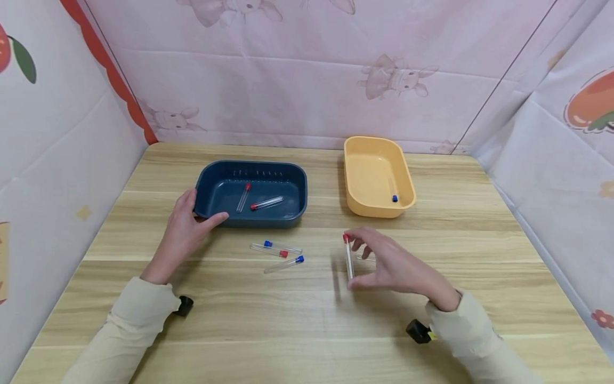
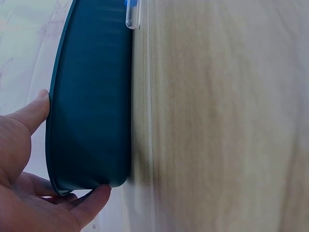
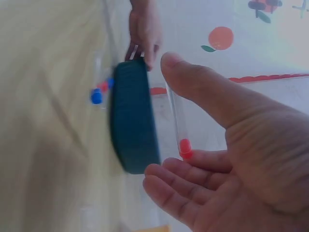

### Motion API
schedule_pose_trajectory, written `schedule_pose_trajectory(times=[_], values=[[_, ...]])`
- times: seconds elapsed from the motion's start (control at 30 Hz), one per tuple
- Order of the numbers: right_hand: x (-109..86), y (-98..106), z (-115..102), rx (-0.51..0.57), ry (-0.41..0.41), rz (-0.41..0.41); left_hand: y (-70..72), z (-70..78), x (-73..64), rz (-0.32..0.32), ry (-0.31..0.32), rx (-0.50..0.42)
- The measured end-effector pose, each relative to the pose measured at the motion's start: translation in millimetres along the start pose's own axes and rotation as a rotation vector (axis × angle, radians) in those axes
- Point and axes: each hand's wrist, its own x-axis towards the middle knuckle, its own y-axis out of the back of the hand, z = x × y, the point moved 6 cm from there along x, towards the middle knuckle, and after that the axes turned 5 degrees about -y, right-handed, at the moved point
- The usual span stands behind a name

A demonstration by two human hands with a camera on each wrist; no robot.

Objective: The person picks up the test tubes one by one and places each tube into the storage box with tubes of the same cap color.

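My right hand (image 1: 388, 261) holds a clear test tube (image 1: 349, 260) above the table, thumb at its glass end and a finger at its red cap (image 3: 185, 147). My left hand (image 1: 184, 229) grips the near left corner of a dark blue bin (image 1: 259, 223), with the thumb on its rim and fingers around the end wall. Inside that bin lie two red-capped tubes (image 1: 267, 203). On the table before it rest a red-capped tube (image 1: 268, 250) and two blue-capped tubes (image 1: 284, 265). Another tube (image 1: 365, 258) lies partly hidden behind my right hand.
A yellow bin (image 1: 379, 210) stands at the back right, with a blue-capped tube (image 1: 395, 198) in it. Printed cloth walls (image 1: 297, 96) close off the back and both sides of the wooden table (image 1: 288, 330). Black wrist devices (image 1: 419, 332) hang below both sleeves.
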Motion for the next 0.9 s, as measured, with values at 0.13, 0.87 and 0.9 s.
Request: schedule_pose_trajectory(times=[0.13, 0.87, 0.9], values=[[11.3, 9.6, -5.5, 0.014, 0.042, 0.036, 0.2, -0.5, 0.4, -0.001, -0.002, 0.001], [89.9, 43.3, -17.6, -0.002, 0.055, 0.089, 1.1, 1.7, -0.5, -0.009, -0.011, 0.001], [93.6, 43.3, -18.1, -0.001, 0.059, 0.087, 0.8, 1.5, -0.5, -0.009, -0.009, 0.0]])
